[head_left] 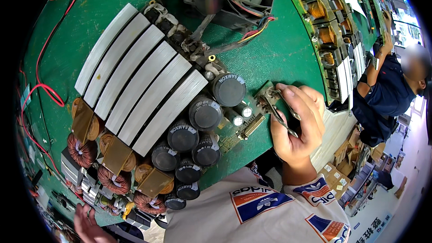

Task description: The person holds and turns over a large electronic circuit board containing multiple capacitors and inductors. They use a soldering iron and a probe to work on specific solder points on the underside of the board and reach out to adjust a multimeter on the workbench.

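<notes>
A large circuit board assembly lies on the green work surface point(238, 69). It carries a row of silver heat sink bars point(135, 72), several black cylindrical capacitors point(205, 113) and copper-wound coils point(82, 149). Off the assembly's right end, my right hand point(302, 123) pinches a small soiled green circuit board piece point(266, 96) with dark bent metal strips point(283, 123). That piece is just above a slim connector point(251, 127) on the assembly's edge. At the lower left, my left hand point(87, 226) is empty with its fingers apart, below the coils and partly cut off.
A black fan point(265, 0) with coloured wires stands beyond the assembly. More coil-bearing boards point(327, 35) line the right side. A red cable point(42, 58) runs down the left. Far right, a person in dark clothes point(382, 94) sits near cardboard boxes point(335, 177).
</notes>
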Demonstrator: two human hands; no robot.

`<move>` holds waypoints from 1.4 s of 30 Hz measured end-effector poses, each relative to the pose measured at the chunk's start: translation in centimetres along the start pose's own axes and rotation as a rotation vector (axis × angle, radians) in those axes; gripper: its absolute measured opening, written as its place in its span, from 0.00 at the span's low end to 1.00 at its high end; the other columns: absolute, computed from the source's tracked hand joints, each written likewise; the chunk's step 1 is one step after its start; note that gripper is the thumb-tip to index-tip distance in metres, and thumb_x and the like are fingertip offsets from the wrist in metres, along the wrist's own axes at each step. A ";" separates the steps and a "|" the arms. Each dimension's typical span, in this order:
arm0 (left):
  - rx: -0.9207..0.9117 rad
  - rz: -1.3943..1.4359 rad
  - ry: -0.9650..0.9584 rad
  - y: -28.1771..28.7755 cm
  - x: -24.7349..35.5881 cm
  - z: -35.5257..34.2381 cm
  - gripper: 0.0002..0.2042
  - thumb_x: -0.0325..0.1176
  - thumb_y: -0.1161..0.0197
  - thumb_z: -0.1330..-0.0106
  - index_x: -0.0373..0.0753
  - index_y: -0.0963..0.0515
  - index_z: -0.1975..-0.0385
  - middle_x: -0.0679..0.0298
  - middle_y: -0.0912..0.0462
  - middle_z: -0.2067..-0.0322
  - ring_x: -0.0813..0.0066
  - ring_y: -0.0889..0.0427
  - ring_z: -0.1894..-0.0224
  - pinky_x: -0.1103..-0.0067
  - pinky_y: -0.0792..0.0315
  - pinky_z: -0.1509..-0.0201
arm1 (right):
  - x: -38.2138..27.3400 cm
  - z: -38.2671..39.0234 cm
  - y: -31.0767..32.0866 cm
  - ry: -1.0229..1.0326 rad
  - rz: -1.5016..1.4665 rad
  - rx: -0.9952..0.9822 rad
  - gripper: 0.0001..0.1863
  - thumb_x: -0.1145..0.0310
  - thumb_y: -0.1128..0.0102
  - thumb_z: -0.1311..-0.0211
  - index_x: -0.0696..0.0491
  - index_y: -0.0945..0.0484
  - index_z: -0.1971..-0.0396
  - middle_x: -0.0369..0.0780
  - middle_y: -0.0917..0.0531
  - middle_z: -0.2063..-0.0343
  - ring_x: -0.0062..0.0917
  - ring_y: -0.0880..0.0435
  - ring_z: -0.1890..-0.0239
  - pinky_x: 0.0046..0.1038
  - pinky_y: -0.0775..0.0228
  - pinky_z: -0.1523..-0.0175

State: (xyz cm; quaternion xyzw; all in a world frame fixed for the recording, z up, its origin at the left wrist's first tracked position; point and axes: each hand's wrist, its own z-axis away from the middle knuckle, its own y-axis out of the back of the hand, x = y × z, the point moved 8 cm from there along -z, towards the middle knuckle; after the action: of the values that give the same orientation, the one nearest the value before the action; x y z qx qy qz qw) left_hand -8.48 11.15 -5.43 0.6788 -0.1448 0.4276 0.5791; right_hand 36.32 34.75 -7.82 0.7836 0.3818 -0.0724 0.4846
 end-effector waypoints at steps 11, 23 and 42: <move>0.132 -0.421 -0.302 -8.4 3.7 4.8 0.46 0.61 0.31 0.45 0.34 0.38 0.34 0.43 0.37 0.36 0.46 0.34 0.35 0.56 0.38 0.33 | -0.9 -1.1 -1.0 -0.008 -0.056 -0.237 0.27 0.74 0.33 0.57 0.61 0.20 0.51 0.44 0.16 0.52 0.34 0.25 0.60 0.31 0.34 0.51; 0.181 -0.199 -0.251 -6.0 0.9 3.5 0.32 0.41 0.33 0.37 0.27 0.35 0.39 0.42 0.32 0.38 0.47 0.35 0.33 0.57 0.47 0.28 | -3.1 0.9 -0.7 0.179 -0.171 -0.135 0.27 0.74 0.25 0.62 0.67 0.20 0.57 0.52 0.14 0.60 0.36 0.22 0.65 0.32 0.26 0.61; 0.394 -0.225 -0.129 -7.9 3.1 2.6 0.23 0.36 0.44 0.33 0.30 0.37 0.43 0.43 0.32 0.40 0.54 0.33 0.36 0.62 0.46 0.29 | -1.7 2.3 -1.6 0.268 -0.279 -0.217 0.32 0.72 0.21 0.61 0.67 0.22 0.53 0.50 0.14 0.62 0.34 0.21 0.67 0.33 0.30 0.63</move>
State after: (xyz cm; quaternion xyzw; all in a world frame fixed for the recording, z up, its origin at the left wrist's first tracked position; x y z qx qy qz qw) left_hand -0.08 11.95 -8.22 0.8165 -0.0189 0.3360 0.4691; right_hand 34.64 32.33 -9.31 0.6692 0.5531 0.0074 0.4962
